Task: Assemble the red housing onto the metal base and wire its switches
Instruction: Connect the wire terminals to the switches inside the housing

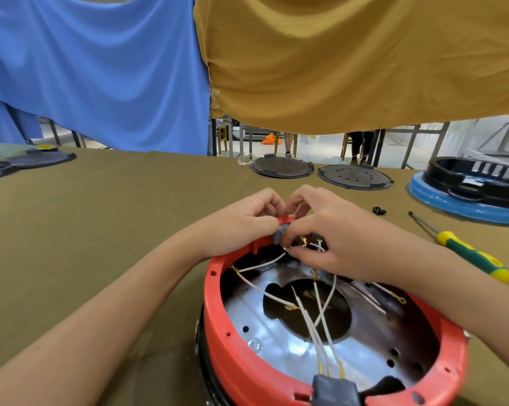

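— On the olive cloth table point(101, 200), far left, what do you see?

— Flat black covers point(39, 158) at the far edge, under a blue cloth point(101, 68) hung beside a mustard cloth point(364, 60).

— And the left hand point(241, 224)?

— Its fingers are curled over the far rim of the red housing point(241, 356), thumb and forefinger pinching at the small grey switch point(279, 237) set in that rim.

— Where is the housing itself?

— Near the table's front edge, seated over the metal base point(300, 353), whose shiny plate shows inside the ring. White wires point(320, 317) with brass ends cross loosely over the plate.

— The right hand point(344, 244)?

— Just beside the left, touching it at the fingertips. Its fingers are bent, pinching a brass wire terminal point(288, 249) right at the switch.

— Further right?

— Two round black discs point(320, 169) at the far edge, a small black piece point(378, 211), then a screwdriver point(464, 250) with a green and yellow handle lying well apart from the housing, and a black part on a blue ring point(464, 206).
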### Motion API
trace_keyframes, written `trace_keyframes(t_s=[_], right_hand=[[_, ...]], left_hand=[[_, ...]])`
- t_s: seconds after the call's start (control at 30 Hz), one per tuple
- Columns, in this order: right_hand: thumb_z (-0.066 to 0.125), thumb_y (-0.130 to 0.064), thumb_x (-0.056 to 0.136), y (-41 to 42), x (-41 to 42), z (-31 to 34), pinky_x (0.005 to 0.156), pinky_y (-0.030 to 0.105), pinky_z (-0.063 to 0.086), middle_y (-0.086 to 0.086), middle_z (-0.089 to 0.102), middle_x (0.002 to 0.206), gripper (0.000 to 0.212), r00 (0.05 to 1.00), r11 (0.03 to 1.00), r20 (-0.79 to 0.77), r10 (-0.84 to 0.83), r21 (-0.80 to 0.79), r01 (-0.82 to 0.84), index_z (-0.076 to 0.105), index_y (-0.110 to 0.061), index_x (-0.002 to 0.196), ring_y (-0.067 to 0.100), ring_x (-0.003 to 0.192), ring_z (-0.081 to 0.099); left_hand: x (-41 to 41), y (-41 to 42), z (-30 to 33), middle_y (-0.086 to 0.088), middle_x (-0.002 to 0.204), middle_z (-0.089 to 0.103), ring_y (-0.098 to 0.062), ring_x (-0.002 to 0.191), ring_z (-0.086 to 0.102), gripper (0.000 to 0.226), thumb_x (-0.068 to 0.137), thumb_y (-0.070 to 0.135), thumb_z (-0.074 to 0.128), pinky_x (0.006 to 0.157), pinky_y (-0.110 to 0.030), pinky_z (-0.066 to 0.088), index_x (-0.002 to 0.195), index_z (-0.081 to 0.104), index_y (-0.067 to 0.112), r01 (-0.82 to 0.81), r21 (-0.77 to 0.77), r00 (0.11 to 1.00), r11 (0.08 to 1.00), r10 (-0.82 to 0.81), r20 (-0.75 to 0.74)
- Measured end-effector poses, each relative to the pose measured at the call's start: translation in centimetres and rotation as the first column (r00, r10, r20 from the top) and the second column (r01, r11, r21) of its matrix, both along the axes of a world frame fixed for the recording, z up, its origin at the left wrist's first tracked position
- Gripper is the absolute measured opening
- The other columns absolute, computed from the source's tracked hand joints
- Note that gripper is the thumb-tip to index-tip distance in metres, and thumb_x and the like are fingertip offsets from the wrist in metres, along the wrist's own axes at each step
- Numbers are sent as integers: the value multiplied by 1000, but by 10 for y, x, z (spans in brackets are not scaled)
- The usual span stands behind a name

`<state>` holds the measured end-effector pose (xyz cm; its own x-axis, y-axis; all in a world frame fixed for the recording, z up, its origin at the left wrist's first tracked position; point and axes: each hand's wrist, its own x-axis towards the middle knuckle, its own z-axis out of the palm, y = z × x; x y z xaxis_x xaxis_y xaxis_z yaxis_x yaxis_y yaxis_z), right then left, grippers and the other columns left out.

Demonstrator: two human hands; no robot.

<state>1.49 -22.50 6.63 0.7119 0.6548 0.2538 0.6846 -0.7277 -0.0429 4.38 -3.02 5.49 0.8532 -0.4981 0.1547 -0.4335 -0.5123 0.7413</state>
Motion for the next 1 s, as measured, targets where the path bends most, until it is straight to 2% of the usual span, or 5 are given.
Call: trace_keyframes(t_s=[0.2, 0.33, 0.47, 0.67, 1.0], right_hand=[[64, -38, 92, 1, -1, 1, 90, 35, 46, -7, 43, 121, 19, 1000, 1000, 23, 1, 0, -1, 73, -38, 108, 7, 108, 40], [66, -40, 90, 0, -1, 1, 88, 35, 47, -9, 44, 119, 19, 1000, 1000, 24, -3, 17, 3, 72, -38, 108, 7, 106, 41], [66, -46, 87, 0, 0, 0, 86, 36, 48, -12, 44, 114, 18, 998, 999, 48, -40, 26, 39, 74, -32, 95, 7, 103, 42], [68, -42, 88, -1, 3, -3, 86, 33, 46, -14, 45, 108, 14, 999, 994, 7, -48, 101, 47, 75, -30, 84, 4, 98, 41], [70, -44, 85, -3, 7, -4, 89, 34, 46, -19, 43, 105, 13, 998, 988, -49, -41, 147, 48, 76, -32, 86, 4, 100, 43]], left_hand=[[0, -1, 0, -4, 98, 58, -16, 88, 52, 33, 75, 29, 46, 95, -52, 43, 106, 53, 20, 2, 2, 1000, 1000, -2, 12], [0, 0, 0, -14, 105, 61, -32, 96, 56, 33, 74, 30, 47, 96, -55, 43, 106, 54, 21, -3, 12, 1000, 1000, 2, 15], [-1, 0, 1, -8, 102, 61, -19, 87, 56, 36, 75, 28, 53, 90, -48, 46, 109, 53, 19, 31, 7, 999, 999, -31, 7], [2, 4, 0, -5, 110, 60, -25, 103, 59, 41, 72, 25, 64, 92, -43, 51, 111, 51, 25, 61, 52, 998, 997, -62, 13], [6, 5, -2, 3, 108, 61, -13, 99, 61, 43, 70, 29, 69, 88, -29, 52, 109, 51, 29, 61, 60, 996, 996, -65, 54]])
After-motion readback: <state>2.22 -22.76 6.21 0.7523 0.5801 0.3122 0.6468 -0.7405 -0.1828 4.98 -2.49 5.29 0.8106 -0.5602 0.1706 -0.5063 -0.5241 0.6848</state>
